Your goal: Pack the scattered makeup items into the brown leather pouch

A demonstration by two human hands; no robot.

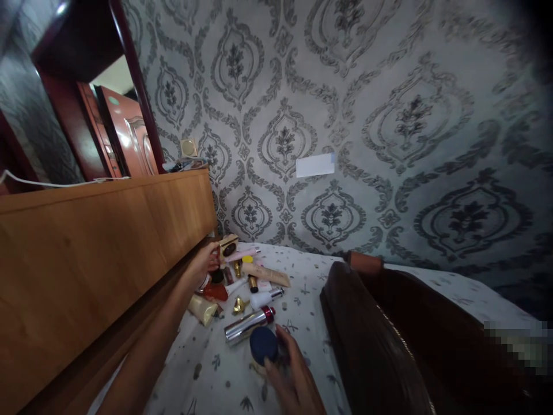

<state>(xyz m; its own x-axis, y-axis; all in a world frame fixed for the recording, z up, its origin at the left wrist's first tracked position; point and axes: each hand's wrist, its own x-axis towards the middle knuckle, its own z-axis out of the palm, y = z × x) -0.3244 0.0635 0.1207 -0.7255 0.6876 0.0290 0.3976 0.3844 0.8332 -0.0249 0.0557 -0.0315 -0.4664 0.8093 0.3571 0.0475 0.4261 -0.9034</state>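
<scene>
Touching blue-lidded jar (pixel 264 344): right fingers (pixel 290 342)

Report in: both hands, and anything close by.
Left hand at gold box, grip unclear. Right hand at blue-lidded jar, partly blurred. Silver bottle lying close beside jar.

Jar (pixel 264 344) before bottle (pixel 245 327) on sheet (pixel 228 374) | tube (pixel 268 274) behind, right of box (pixel 228 248) | panel (pixel 108 242) left | wall (pixel 389 75) rearmost

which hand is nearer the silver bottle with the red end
Right. The right hand is close beside the silver bottle, at the blue lid; the left hand is farther off, beyond it, at the gold box.
</scene>
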